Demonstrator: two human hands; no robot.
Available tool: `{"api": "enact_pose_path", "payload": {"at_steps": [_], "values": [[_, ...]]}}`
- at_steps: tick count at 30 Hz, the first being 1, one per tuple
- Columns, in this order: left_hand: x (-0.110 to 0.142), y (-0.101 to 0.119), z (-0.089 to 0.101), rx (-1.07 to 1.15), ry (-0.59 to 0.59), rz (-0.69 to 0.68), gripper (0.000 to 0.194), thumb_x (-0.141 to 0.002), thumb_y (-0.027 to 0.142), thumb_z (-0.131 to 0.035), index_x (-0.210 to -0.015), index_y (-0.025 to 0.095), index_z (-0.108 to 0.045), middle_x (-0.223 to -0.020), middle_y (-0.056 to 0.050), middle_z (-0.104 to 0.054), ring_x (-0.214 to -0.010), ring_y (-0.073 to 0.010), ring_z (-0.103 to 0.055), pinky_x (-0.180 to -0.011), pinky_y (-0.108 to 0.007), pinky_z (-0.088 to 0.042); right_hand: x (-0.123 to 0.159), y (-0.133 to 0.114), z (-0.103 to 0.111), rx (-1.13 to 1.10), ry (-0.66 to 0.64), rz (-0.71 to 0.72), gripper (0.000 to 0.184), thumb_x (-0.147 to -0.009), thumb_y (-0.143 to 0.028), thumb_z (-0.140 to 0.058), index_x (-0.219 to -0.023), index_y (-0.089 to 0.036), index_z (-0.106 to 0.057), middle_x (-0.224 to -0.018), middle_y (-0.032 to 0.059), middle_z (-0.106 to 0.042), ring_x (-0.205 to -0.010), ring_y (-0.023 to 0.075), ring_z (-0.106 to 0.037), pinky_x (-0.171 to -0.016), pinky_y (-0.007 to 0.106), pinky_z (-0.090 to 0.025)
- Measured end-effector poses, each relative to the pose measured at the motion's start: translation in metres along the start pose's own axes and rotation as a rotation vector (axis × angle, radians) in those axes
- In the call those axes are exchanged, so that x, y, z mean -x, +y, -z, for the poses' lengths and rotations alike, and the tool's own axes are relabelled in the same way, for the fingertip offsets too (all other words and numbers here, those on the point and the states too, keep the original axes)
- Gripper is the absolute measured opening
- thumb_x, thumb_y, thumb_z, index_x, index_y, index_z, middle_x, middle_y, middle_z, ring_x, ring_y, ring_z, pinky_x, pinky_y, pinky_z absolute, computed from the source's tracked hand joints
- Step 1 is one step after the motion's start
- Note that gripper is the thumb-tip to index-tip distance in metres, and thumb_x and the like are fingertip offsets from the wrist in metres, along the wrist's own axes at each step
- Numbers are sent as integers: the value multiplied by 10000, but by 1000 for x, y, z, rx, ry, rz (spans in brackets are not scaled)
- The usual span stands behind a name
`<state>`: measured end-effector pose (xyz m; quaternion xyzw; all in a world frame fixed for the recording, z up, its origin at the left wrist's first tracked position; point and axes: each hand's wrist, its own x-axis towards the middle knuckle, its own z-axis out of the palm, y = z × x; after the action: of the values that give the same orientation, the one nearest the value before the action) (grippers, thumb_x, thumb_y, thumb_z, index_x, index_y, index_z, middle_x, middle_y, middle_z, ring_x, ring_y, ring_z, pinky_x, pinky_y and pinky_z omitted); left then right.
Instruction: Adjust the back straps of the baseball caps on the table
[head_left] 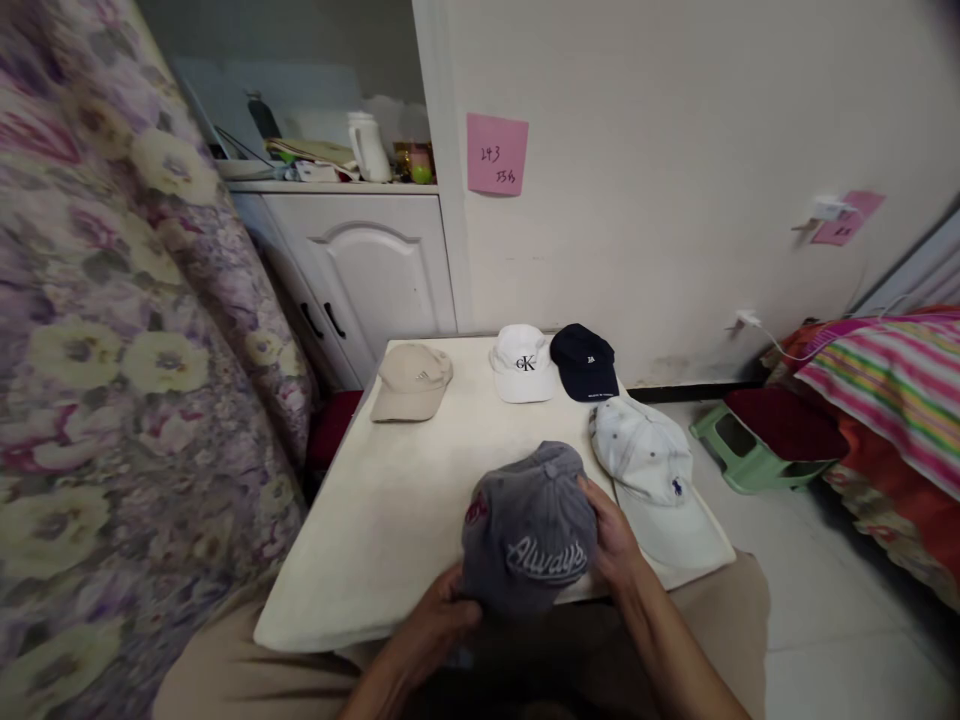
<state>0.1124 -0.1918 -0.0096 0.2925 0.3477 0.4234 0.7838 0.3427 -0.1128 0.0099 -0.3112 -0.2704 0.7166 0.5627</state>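
Both my hands grip a grey baseball cap (529, 520) with white "Always" lettering, held above the near edge of the cream-covered table (375, 520). My left hand (442, 620) closes on its lower left side, thumb showing. On the opposite side, my right hand (613, 530) grasps the rim, its fingertips partly hidden by the cap. Just right of that hand lies a pale cap (649, 460) with a small dark blue logo. Farther back are a white "CK" cap (523, 365) and a navy cap (585, 362) side by side. A beige cap (412, 382) rests at the back left.
Floral curtains (150, 400) hang close on the left. Behind the table are a white cabinet (382, 270) and a wall with a pink note (497, 154). A green stool (742, 460) with a dark red top stands right, beside a striped bed (892, 390).
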Motion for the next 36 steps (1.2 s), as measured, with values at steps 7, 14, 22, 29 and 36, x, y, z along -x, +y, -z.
{"api": "enact_pose_path", "payload": {"at_steps": [7, 14, 22, 29, 36], "values": [[-5, 43, -10, 105, 129, -125, 413, -596, 523, -826, -874, 227, -752, -951, -117, -767, -1178, -397, -589, -939, -489, -491, 28, -20, -14, 204, -255, -45, 347, -742, -373, -697, -1024, -171, -693, -963, 105, -756, -971, 299, -700, -817, 413, -552], [2, 55, -32, 30, 121, -213, 380, -591, 269, -848, -951, 197, -748, -939, -95, -766, -1085, -390, -638, -917, -458, -514, 43, -24, -5, 107, -308, -155, 607, -552, -569, -788, -1006, -179, -690, -988, 142, -747, -1047, 361, -667, -855, 472, -533], [27, 57, -26, -283, -203, -111, 428, -625, 386, -839, -966, 137, -766, -770, -68, -747, -789, -276, -692, -728, -334, -528, 44, -31, -33, -227, -321, -289, 588, -855, -621, -560, -1237, -178, -616, -971, 99, -766, -960, 269, -711, -951, 456, -494], [28, 69, -55, -208, -224, -98, 571, -713, 524, -764, -1153, 169, -686, -907, -66, -698, -799, -210, -628, -777, -302, -482, 54, -45, -49, 1, -416, -226, 444, -839, -566, -633, -904, -139, -738, -746, 50, -725, -694, 169, -679, -683, 248, -530], [28, 77, -73, -163, -98, -99, 280, -740, 382, -784, -860, 152, -679, -701, -1, -595, -576, -92, -476, -526, -180, -330, 63, -57, -40, 316, -557, -193, 356, -793, -450, -729, -896, -109, -747, -781, 70, -706, -673, 161, -632, -635, 247, -489]]}}
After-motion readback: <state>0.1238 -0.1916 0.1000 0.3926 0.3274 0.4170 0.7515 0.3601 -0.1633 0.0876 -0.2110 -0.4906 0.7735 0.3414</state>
